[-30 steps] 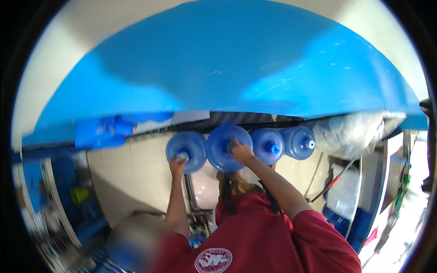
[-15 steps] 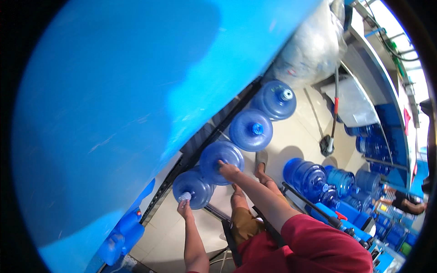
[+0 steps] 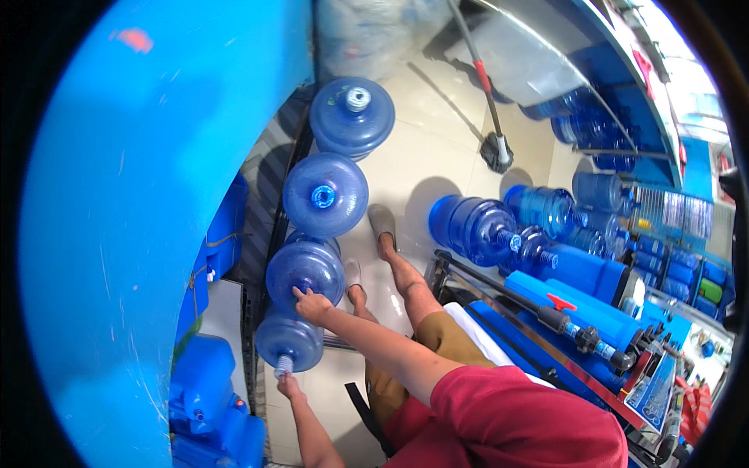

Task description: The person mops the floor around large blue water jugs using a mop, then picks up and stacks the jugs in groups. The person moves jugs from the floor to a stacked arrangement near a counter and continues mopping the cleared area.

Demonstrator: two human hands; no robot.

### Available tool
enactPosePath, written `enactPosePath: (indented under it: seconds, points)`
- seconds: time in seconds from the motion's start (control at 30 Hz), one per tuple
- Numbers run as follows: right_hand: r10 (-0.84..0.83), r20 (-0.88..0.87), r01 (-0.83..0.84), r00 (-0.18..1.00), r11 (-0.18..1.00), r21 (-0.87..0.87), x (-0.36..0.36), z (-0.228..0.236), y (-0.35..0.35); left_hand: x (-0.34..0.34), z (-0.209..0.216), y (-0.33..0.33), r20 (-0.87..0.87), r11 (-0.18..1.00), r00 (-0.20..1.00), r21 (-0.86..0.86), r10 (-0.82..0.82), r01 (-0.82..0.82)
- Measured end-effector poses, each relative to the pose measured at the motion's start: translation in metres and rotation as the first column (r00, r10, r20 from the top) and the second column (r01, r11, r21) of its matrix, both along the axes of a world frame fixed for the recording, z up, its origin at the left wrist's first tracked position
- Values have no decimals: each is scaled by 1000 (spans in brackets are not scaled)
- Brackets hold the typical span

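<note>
A row of large clear-blue water jugs stands along the dark metal rack edge. My left hand [image 3: 289,384] grips the ribbed neck of the nearest jug [image 3: 285,337], which is tilted with its mouth toward me. On the jug just beyond it [image 3: 303,264], my right hand [image 3: 314,306] is closed about the neck, hiding most of it. Past these, a third jug [image 3: 331,207] stands upright with its open blue neck showing. The farthest jug [image 3: 353,125] in the row has a pale ribbed neck.
At right, several more water jugs [image 3: 472,230] lie on their sides. A mop [image 3: 497,152] stands on the tiled floor beyond my feet. A large blue tank [image 3: 156,195] fills the left, with blue jerrycans [image 3: 204,374] below. Blue pipes and fittings [image 3: 573,300] run close by my right side.
My view has swung to the right, so the row of jugs appears farther left and more upright. Both hands stay on the necks of the same two jugs.
</note>
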State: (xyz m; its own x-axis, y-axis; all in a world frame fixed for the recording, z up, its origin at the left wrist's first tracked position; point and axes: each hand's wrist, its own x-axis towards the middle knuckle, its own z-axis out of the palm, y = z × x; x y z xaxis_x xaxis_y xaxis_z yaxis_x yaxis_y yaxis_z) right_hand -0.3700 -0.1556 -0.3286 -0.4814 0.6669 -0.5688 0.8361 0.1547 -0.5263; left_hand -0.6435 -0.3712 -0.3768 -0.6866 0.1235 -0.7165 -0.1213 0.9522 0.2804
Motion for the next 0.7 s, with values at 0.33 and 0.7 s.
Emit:
enactPosePath:
  seconds: [0.33, 0.7]
  points:
    - [-808, -2, 801, 589, 584, -131, 304, 42, -90, 112, 43, 81, 137, 993, 985, -75, 102, -92]
    - [-668, -109, 676, -736, -733, -69, 568, 79, -138, 345, 98, 294, 490, 610, 401, 407, -774, 680]
